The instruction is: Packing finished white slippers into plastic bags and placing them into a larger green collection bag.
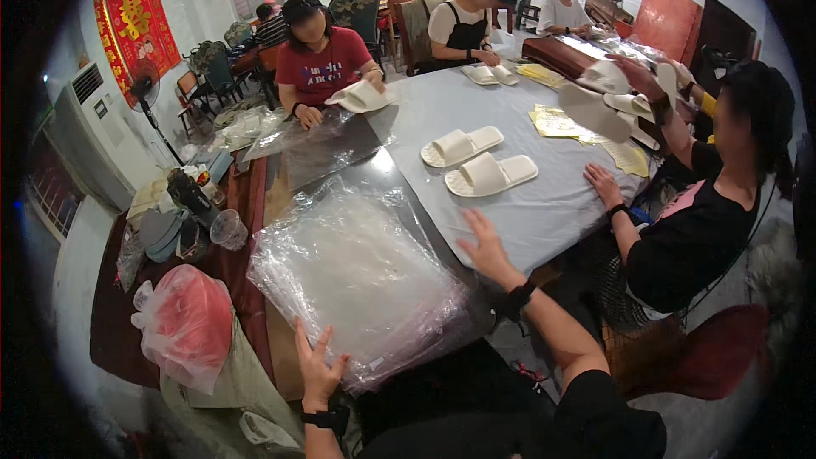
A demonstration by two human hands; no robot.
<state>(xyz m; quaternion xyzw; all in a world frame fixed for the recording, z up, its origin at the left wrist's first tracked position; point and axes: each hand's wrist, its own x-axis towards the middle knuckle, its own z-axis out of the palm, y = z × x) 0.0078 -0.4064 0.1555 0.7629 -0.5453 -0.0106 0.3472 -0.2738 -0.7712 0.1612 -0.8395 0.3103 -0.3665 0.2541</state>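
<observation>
A thick stack of clear plastic bags [357, 263] lies on the table right in front of me. My left hand [320, 367] rests at its near left edge, fingers spread, touching the bags. Past the right side of the stack, my right hand [490, 248] reaches out over the grey tabletop with fingers apart and holds nothing. Just beyond it are two white open-toe slippers, the nearer one [491, 175] and the farther one [461, 146], side by side with their toes to the left.
Across the table a person in a red shirt [323, 64] holds a white slipper [360, 96] above a clear bag. At right, a person in black [701, 195] lifts slippers beside yellow printed sheets [557, 121]. A pink bundle in plastic [189, 323] and a clear cup [228, 229] are at left.
</observation>
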